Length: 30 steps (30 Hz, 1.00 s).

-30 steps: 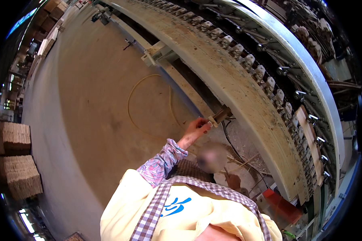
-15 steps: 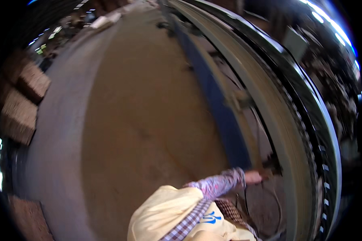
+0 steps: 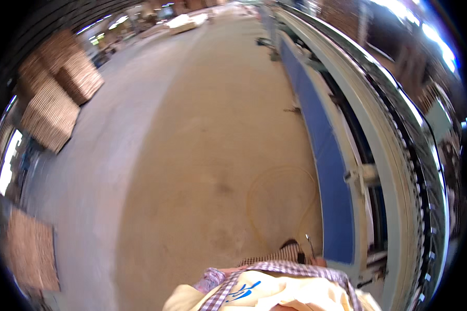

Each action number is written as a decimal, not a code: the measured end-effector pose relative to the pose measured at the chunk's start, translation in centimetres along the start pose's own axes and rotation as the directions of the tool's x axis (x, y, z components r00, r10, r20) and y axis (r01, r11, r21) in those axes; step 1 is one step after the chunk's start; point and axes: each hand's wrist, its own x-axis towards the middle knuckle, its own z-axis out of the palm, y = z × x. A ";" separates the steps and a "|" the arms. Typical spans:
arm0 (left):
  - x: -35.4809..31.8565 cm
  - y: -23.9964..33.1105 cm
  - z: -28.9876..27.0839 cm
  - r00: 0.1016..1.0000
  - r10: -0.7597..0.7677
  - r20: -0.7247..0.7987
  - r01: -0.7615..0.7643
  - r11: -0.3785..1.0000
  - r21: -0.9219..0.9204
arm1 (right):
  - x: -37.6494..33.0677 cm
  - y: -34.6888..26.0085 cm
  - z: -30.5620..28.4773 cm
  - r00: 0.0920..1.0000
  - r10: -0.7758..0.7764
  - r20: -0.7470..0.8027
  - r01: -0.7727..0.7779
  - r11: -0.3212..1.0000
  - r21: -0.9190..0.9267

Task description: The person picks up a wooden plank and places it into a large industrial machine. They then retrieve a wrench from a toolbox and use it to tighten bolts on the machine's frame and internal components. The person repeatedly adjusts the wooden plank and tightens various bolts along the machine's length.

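Your right hand (image 3: 319,262) shows only as a sliver below the apron edge, and its grip can't be told. Left hand is out of view. A thin metal rod (image 3: 309,242) rises just above the right hand, close beside the blue panel (image 3: 327,171). A pale hose loop (image 3: 254,199) lies ahead on the floor. Judged step: working low at the panel's foot. The next move needs a steady view down, with the rod kept off the hose.

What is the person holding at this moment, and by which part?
It cannot be told. Neither hand shows clearly; only a thin metal rod sticks up above the checked sleeve beside the blue machine panel, with any grip on it hidden.
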 end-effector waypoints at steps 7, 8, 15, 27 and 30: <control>4.3 1.6 -7.5 0.932 -0.160 -0.325 0.132 0.985 -0.108 | 14.3 -3.6 -6.5 0.934 0.313 0.175 -0.357 0.849 0.390; 5.4 3.2 -9.0 0.928 -0.153 -0.339 0.136 0.988 -0.073 | 16.1 -3.7 -7.0 0.937 0.314 0.157 -0.351 0.843 0.408; 12.7 16.5 -20.9 0.935 0.053 -0.349 0.138 0.855 0.500 | 28.7 -2.1 -9.5 0.934 0.355 -0.040 -0.285 0.810 0.512; 14.2 55.1 -20.2 0.901 0.347 0.259 -0.324 0.937 -0.129 | 37.6 -14.5 -40.2 0.916 0.321 -0.240 0.084 0.433 0.898; 14.4 59.2 -19.6 0.948 0.229 0.222 -0.184 0.961 -0.206 | 39.9 -16.6 -41.0 0.903 0.393 -0.176 -0.059 0.518 0.853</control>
